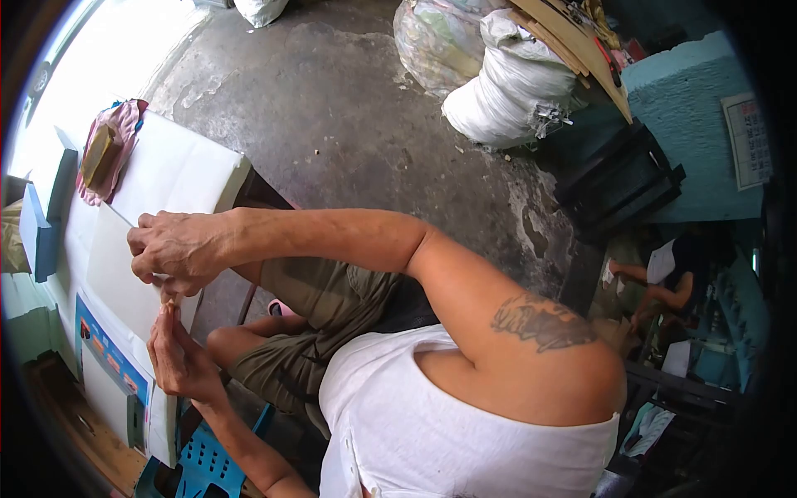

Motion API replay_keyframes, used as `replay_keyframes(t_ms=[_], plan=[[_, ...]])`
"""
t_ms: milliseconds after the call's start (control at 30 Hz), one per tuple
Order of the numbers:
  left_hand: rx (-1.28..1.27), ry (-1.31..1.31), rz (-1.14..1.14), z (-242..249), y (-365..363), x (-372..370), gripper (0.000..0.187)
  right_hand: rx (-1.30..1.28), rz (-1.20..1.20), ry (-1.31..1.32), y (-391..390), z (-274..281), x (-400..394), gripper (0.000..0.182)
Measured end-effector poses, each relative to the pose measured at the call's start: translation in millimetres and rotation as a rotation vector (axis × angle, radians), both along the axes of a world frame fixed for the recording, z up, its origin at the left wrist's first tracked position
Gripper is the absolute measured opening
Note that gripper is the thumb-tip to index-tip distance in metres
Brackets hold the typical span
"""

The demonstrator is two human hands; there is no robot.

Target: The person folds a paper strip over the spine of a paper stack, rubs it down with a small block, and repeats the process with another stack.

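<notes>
My left hand is closed, its fingertips pinched together and pointing up at a small pale tan piece, too small to name. Right above it, my right hand has its fingers curled, with the thumb and fingertips meeting at the same piece. Both hands are over the front edge of a white-covered table. Beneath them lies a pale flat sheet or board. Beyond my right hand, a yellow-brown block rests on a pink cloth.
A blue box stands at the table's far side, and a blue printed sheet lies nearer. A blue plastic stool is below. White sacks sit on the concrete floor. Another person is at the right.
</notes>
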State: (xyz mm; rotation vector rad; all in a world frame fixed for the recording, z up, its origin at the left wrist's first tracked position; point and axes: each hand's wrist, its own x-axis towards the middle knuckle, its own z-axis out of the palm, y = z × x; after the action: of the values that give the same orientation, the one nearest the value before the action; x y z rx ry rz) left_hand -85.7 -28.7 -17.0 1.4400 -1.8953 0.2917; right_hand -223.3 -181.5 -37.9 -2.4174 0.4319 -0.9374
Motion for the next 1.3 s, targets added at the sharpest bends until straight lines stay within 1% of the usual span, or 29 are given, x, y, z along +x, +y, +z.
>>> replay_keyframes(t_ms=[100, 167, 300, 367, 567, 667, 800, 833, 867, 933, 1000, 1033, 1067, 1100, 1167, 1300], plan=[[-0.018, 0.011, -0.036, -2.9, -1.3, 3.7, 0.022, 0.045, 0.005, -0.019, -0.6, -0.7, -0.5, 0.027], [-0.015, -0.038, -0.06, -4.4, -1.6, 10.6, 0.023, 0.08, 0.013, -0.045, -6.5, -6.8, 6.6, 0.027], [-0.004, -0.074, -0.096, -4.4, 1.9, 23.9, 0.023, 0.118, 0.027, 0.0, -5.3, 3.7, 0.0, 0.028], [0.004, -0.099, -0.093, -3.7, 7.8, 31.9, 0.024, 0.137, 0.032, 0.034, -1.2, 12.1, -5.9, 0.026], [0.02, -0.126, -0.065, -3.1, 26.7, 59.0, 0.024, 0.109, 0.028, 0.05, 0.5, 12.1, -4.5, 0.028], [0.021, -0.14, -0.053, -4.5, 30.6, 66.7, 0.024, 0.074, 0.001, 0.02, -4.7, -3.8, 7.3, 0.029], [-0.019, -0.155, -0.04, -9.5, 29.9, 66.9, 0.022, 0.084, 0.02, 0.021, -8.6, -2.5, 9.1, 0.027], [-0.031, -0.174, -0.042, -9.2, 28.9, 67.5, 0.021, 0.077, -0.004, -0.033, -9.7, -8.2, 14.9, 0.027], [-0.043, -0.188, -0.053, -8.4, 28.7, 68.5, 0.021, 0.066, 0.003, -0.018, -14.8, -13.3, 22.5, 0.022], [-0.066, -0.198, -0.074, -7.0, 26.7, 69.1, 0.022, 0.067, -0.006, -0.113, -30.2, -40.3, 52.1, 0.021], [-0.066, -0.233, -0.093, -7.8, 27.7, 80.5, 0.022, 0.021, -0.036, -0.009, -28.6, -31.1, 52.4, 0.022], [-0.054, -0.272, -0.102, -1.2, 23.3, 70.6, 0.021, 0.082, -0.03, 0.033, -24.4, -23.9, 45.7, 0.025], [-0.132, -0.134, 0.036, -2.4, 27.0, 54.6, 0.018, 0.051, -0.021, 0.103, -22.8, -14.5, 42.3, 0.024], [-0.191, -0.243, 0.015, -5.0, 23.8, 57.6, 0.016, -0.009, -0.049, 0.128, -26.4, -19.9, 49.5, 0.027], [-0.21, -0.311, -0.044, -1.8, 21.9, 55.8, 0.015, 0.067, -0.033, 0.146, -14.7, -1.0, 29.0, 0.02], [-0.213, -0.422, -0.021, -3.1, 21.3, 54.1, 0.017, 0.046, -0.015, 0.128, -14.4, -5.6, 28.4, 0.022]])
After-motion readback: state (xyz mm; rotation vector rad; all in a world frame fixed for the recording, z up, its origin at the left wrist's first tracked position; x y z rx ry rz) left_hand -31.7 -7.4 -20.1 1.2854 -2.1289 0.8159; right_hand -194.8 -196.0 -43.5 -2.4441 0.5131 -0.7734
